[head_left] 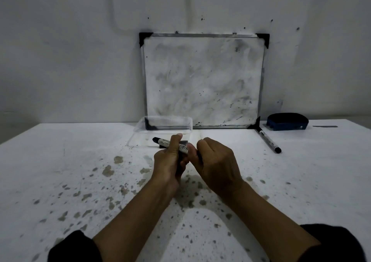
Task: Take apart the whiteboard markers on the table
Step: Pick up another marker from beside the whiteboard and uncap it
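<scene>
Gripping marker (172, 143) barrel: left hand (170, 161); right hand (217, 165) clenched over its near end, end hidden.

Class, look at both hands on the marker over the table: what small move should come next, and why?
Probably a pull-apart: the left hand grips the marker by its barrel while the right hand is closed on its near end, so drawing the right hand away should free that end piece. A second marker lies untouched by the whiteboard.

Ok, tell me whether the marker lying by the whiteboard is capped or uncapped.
Capped, apparently: the marker lies flat on the table with a black end piece at each end and no bare tip showing.
</scene>
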